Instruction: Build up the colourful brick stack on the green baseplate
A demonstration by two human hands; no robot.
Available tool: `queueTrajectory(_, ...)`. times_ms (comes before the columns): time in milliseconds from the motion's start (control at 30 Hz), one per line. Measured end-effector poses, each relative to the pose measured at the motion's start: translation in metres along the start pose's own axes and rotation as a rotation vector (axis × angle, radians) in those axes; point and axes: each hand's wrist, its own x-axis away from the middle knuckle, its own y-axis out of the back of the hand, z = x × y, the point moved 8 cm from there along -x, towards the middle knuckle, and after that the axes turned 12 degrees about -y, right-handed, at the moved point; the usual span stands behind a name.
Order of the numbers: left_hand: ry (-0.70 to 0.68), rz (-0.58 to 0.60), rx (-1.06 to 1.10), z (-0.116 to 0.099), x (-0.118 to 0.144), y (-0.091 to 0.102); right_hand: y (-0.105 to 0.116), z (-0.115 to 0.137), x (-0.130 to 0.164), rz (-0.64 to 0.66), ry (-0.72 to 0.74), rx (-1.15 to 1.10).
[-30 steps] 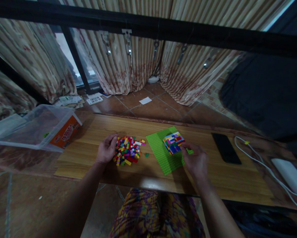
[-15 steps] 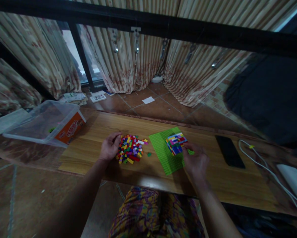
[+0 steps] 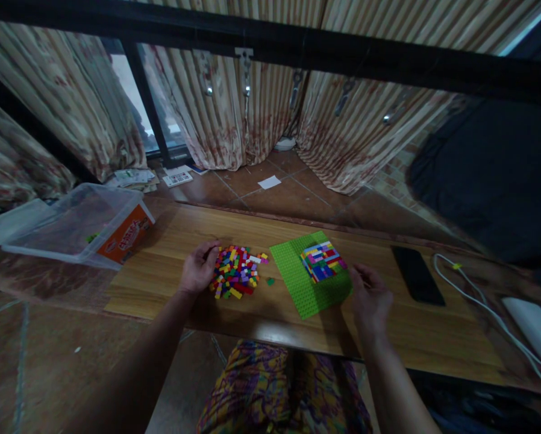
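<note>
A pile of small coloured bricks (image 3: 237, 278) lies on the wooden table (image 3: 415, 331). My left hand (image 3: 199, 269) rests at the pile's left edge, fingers curled against the bricks. To the right lies a green baseplate (image 3: 302, 283) with a multicoloured block of bricks (image 3: 322, 260) built on its far right corner. My right hand (image 3: 370, 298) sits just right of the baseplate, fingers loosely apart, touching the plate's right edge and holding nothing I can see. One green brick (image 3: 270, 281) lies loose between pile and plate.
A clear plastic tub with an orange label (image 3: 78, 226) stands at the table's left end. A black phone (image 3: 417, 275), a white cable (image 3: 482, 307) and a white device (image 3: 535, 328) lie at the right. Curtains (image 3: 252, 102) and tiled floor lie beyond.
My right hand has drawn back to the right, off the multicoloured block to the baseplate's right edge. My left hand stays at the pile.
</note>
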Motion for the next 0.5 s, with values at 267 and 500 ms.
queueTrajectory(267,0.016,-0.005,0.031,-0.002,-0.001,0.001,-0.022,-0.009,0.004,0.06,-0.032,-0.055)
queueTrajectory(500,0.022,-0.019,0.052,-0.001,0.0,0.001,-0.021,-0.012,0.013,0.109,0.037,-0.153)
